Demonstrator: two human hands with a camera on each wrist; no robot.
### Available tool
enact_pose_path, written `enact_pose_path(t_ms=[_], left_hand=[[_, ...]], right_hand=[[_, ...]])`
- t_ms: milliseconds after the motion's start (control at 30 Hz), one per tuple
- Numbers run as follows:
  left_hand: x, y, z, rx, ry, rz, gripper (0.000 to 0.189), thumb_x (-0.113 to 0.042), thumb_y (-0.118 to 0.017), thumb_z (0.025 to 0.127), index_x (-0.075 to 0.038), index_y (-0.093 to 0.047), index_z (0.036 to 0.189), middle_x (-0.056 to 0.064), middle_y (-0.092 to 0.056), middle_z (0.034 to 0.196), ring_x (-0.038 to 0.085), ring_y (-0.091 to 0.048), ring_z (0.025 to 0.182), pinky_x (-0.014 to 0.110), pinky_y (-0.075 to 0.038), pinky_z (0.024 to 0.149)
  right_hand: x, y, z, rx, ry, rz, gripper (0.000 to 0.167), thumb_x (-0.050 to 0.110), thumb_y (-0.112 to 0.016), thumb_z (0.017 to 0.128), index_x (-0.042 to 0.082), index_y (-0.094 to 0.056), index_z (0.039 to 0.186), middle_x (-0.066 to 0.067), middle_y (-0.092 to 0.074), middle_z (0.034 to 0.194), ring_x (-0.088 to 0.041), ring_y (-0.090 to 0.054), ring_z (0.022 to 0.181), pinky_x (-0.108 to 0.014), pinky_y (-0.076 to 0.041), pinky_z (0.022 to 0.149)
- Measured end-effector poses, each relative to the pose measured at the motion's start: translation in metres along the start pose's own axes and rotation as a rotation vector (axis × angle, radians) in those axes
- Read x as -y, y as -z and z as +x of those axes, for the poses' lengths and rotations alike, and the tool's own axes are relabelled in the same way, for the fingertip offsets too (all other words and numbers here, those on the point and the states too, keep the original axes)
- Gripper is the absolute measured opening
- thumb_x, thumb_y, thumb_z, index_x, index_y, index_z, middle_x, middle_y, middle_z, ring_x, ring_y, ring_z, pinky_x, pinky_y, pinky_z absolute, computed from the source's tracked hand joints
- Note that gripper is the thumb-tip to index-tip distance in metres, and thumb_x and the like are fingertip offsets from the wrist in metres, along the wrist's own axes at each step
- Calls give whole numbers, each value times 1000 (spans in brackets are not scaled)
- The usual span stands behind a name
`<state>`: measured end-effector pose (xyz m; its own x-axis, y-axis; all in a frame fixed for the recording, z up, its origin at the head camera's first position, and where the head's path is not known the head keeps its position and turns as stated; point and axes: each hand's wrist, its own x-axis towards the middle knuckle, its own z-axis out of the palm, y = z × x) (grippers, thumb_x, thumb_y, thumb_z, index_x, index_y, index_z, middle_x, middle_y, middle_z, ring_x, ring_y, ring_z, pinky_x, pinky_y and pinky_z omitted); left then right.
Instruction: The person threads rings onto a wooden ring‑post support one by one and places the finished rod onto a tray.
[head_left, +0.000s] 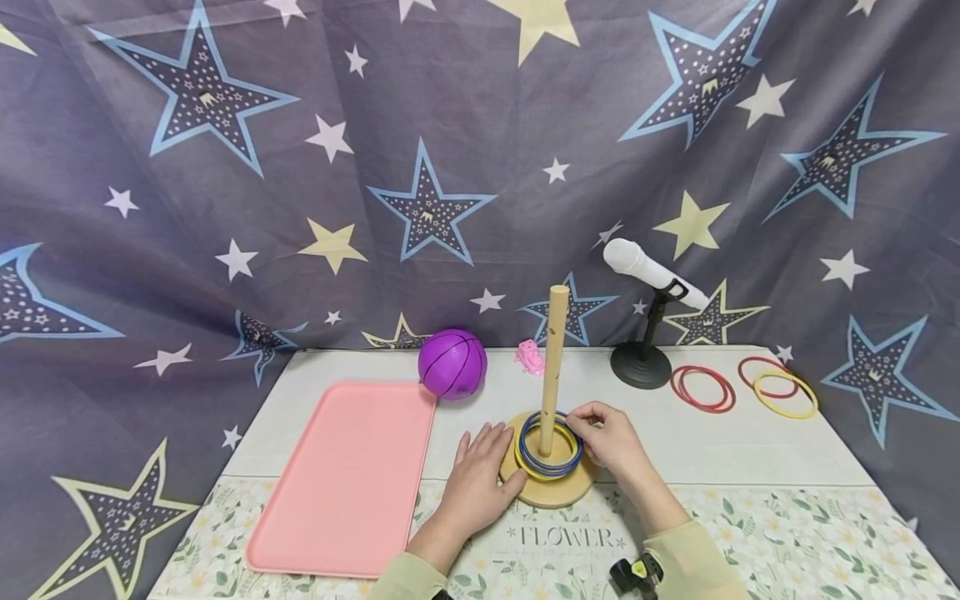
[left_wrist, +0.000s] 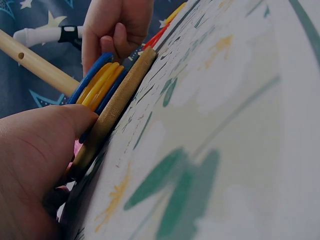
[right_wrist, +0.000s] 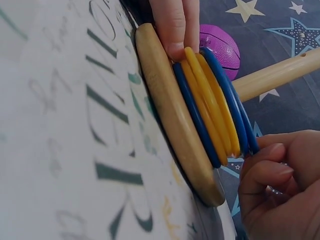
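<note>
One upright pale wooden post stands vertical, lower centre, through at least three blue and two yellow plastic rings; right hand pinches an upper blue one, left hand, fingers extended, touches the round wooden base.

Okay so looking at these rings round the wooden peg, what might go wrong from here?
First, the right hand pinches a top blue ring at one side only, so lifting it might tilt it against the peg. Second, it sits close against the other rings, so another might come along. Third, the round purple ball rests by a corner of the pink tray, and a bump could set it rolling.
</note>
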<state>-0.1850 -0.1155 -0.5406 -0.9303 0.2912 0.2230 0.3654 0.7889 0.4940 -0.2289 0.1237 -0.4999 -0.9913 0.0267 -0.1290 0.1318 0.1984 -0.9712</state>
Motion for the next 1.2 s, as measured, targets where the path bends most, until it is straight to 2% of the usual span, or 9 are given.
enact_pose_path(t_ms=[267, 467, 667, 867, 1200], left_hand=[[2, -1, 1, 0, 0, 7, 70, -36, -70, 102, -1, -54, 161, 20, -49, 168, 41, -38, 160, 66, -15, 133], [2, -1, 2, 5, -2, 11, 70, -36, -70, 103, -1, -54, 161, 19, -48, 169, 41, -37, 161, 65, -14, 134], [1, -1, 3, 9, -2, 6, 70, -36, -70, 103, -1, -53, 161, 20, -48, 169, 41, -37, 161, 65, -14, 134], [1, 1, 2, 11, 1, 3, 70, -36, -69, 103, -1, -53, 161, 19, -48, 169, 41, -36, 161, 65, -13, 134], [1, 0, 2, 11, 0, 0, 70, -36, -69, 103, -1, -53, 161, 20, -48, 169, 41, -36, 161, 65, -12, 134]], right_hand=[[-6, 8, 7, -3, 9, -6, 16, 13, -74, 106, -1, -74, 114, -6, -62, 90, -10, -46, 57, -19, -33, 45], [-9, 26, 12, -56, 24, 8, 23, 16, -73, 108, -3, -72, 121, -7, -63, 96, -9, -50, 56, -20, -37, 45], [-14, 51, 17, -152, 15, 1, 31, 23, -73, 108, -2, -70, 127, -6, -62, 98, -7, -54, 58, -19, -42, 48], [-23, 76, 24, -285, 31, -45, 33, 24, -74, 107, -1, -71, 129, -9, -63, 106, -6, -57, 61, -19, -48, 51], [-36, 112, 33, -469, 43, -32, 35, 20, -75, 106, 0, -70, 134, 4, -62, 96, -3, -56, 56, -18, -47, 46]])
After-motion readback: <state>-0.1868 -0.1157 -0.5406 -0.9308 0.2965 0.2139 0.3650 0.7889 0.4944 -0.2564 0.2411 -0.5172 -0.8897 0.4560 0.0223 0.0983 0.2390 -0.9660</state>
